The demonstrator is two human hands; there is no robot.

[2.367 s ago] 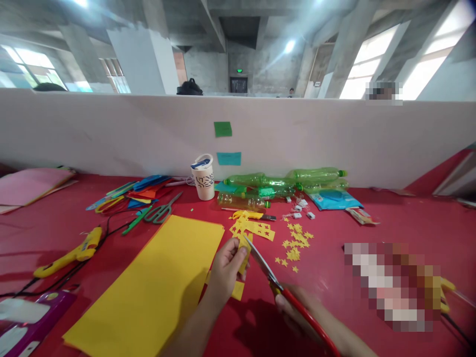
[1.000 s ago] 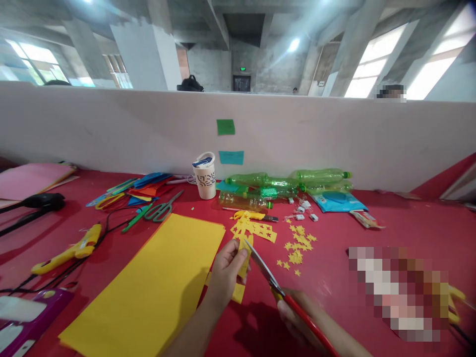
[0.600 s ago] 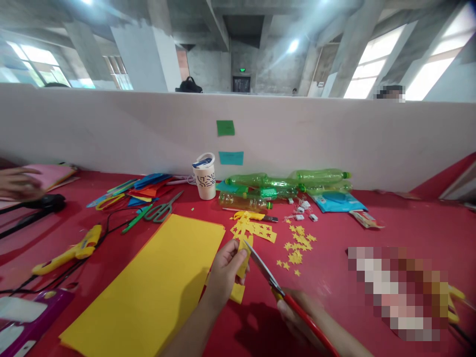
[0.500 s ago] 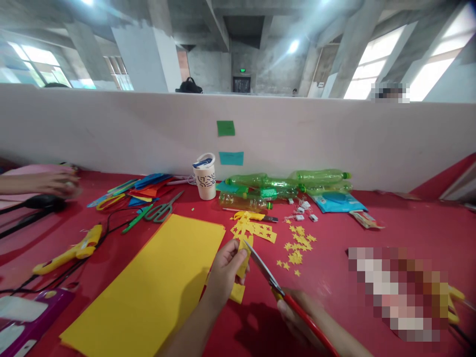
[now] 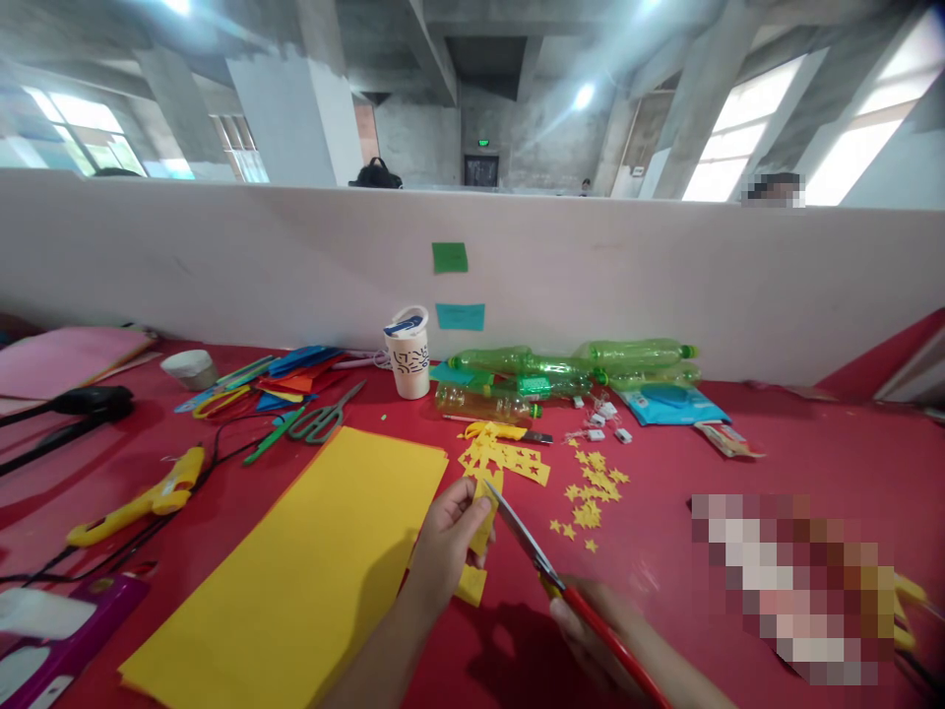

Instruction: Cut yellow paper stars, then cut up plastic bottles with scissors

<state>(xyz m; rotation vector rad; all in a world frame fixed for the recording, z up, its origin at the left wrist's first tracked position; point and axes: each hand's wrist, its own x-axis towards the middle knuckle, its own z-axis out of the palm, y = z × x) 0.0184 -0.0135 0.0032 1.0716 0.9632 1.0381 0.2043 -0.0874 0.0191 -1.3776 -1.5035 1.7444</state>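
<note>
Pinched in my left hand (image 5: 447, 542) is a small strip of yellow paper (image 5: 483, 522). My right hand (image 5: 591, 620) grips red-handled scissors (image 5: 542, 566), whose blade tips meet the upper part of the strip. Another yellow paper piece (image 5: 471, 586) lies under my left hand. Just beyond are yellow offcuts (image 5: 521, 460) with star-shaped holes. Cut yellow stars (image 5: 589, 512) are scattered to their right. A stack of yellow sheets (image 5: 317, 551) lies left of my hands.
Green plastic bottles (image 5: 561, 369) and a white cup (image 5: 409, 359) stand along the white partition (image 5: 295, 256). A yellow-handled cutter (image 5: 502, 431), grey scissors (image 5: 321, 418), a yellow glue gun (image 5: 148, 497) with cable and a purple power strip (image 5: 89, 630) lie around. A patch at right is pixelated.
Another person's hand at the far left has gone from view, and a small white tub now shows there. My hands and the scissors have barely moved.
</note>
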